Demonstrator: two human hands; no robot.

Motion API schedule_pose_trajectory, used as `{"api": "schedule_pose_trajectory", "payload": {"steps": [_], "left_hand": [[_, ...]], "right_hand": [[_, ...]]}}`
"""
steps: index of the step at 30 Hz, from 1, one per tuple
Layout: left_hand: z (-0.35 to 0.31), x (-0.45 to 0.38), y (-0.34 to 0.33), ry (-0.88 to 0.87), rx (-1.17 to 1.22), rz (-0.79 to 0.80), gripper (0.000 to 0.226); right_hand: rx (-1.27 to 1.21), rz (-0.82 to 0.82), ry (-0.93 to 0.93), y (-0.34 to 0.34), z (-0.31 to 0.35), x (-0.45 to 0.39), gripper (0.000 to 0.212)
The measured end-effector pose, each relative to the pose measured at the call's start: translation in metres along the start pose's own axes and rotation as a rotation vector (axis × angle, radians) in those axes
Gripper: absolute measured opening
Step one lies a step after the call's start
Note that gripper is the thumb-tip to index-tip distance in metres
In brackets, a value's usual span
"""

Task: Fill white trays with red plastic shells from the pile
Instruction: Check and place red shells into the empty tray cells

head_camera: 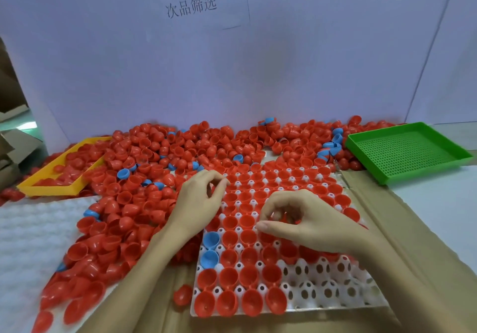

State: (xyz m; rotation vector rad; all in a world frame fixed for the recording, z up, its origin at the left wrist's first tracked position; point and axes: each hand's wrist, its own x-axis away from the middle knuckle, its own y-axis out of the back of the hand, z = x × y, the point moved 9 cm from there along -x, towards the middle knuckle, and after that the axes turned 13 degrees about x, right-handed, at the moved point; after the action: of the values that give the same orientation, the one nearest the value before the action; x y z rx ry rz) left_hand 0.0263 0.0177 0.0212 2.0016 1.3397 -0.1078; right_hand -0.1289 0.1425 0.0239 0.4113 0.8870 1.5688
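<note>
The white tray point(333, 285) lies flat on brown cardboard point(402, 219) in the front middle. Most of its cups hold red shells point(249, 276) with the open side up; the near right cups show bare white plastic with dark holes. Two blue shells point(211, 248) sit in the left column of the tray. The far edge of the tray is covered by the pile point(160, 167), so I cannot tell where it ends.

The right hand point(296, 219) hovers over the middle of the tray with fingers curled down and thumb stretched to the left. Something red shows under the fingers, but it is blurred, and I cannot tell if the hand holds a shell. The left hand point(200, 199) is at the left edge of the tray, fingers bent and close to the thumb; what it pinches, if anything, is not clear.

The pile spreads to the left and behind, with some blue pieces mixed in. One red shell point(182, 295) lies alone on the cardboard just beside the near left corner of the tray. A yellow tray point(51, 188) at far left is partly buried. A green tray point(407, 152) stands at far right. A white bumpy sheet point(33, 234) is at left, cut off by the frame.
</note>
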Motion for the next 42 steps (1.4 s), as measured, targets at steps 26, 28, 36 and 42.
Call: {"api": "schedule_pose_trajectory", "payload": {"steps": [26,28,36,42], "left_hand": [[0.030,-0.129,-0.068,-0.115,-0.483,0.362,0.028],[0.043,-0.125,-0.067,-0.069,-0.560,0.435,0.033],[0.073,-0.132,-0.076,0.142,-0.655,0.576,0.043],[0.024,-0.145,-0.089,-0.105,-0.445,0.335,0.017]], "right_hand": [[0.036,-0.302,-0.082,0.029,-0.027,-0.002,0.015],[0.042,-0.326,-0.099,0.030,-0.030,-0.001,0.013],[0.028,-0.335,-0.124,0.031,-0.036,0.000,0.017],[0.031,-0.340,-0.119,0.032,-0.037,-0.001,0.018]]}}
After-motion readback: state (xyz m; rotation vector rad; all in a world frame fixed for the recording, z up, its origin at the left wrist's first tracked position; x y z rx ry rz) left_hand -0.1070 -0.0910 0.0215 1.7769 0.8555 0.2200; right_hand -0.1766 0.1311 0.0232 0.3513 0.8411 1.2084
